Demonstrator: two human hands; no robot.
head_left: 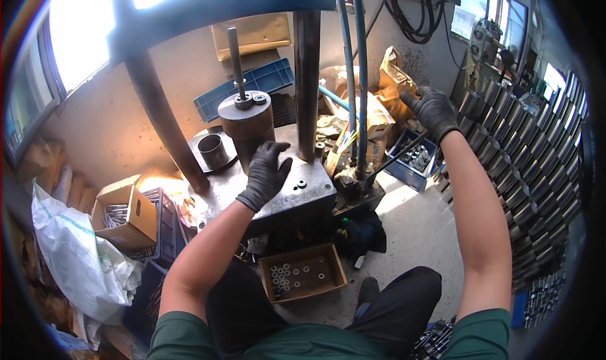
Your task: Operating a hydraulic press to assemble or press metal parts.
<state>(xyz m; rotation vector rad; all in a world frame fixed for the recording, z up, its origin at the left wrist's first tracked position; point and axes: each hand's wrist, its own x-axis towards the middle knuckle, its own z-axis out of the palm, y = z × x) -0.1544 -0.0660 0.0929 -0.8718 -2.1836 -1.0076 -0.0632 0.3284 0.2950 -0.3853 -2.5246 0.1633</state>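
Note:
My left hand (267, 176), in a dark grey glove, hovers over the press's metal bed with fingers apart and nothing in it. Just beyond it stands a thick steel cylinder (246, 129). On its top, an upright rod (234, 54) passes through a ring-shaped part (243, 101), with a small bearing-like ring (259, 99) alongside. My right hand (433, 112), gloved too, is raised at the right with curled fingers at the upper end of a slanting lever (398, 155); its palm side is hidden. A small ring (302, 183) lies on the bed (284, 202).
A cardboard box of rings (338, 275) sits on the floor between my legs. Stacked metal tubes (505, 145) line the right. At left are a carton of rods (136, 215) and a white sack (82, 246). Press columns (307, 82) and hoses (362, 76) rise ahead; a blue bin (410, 177) holds metal parts.

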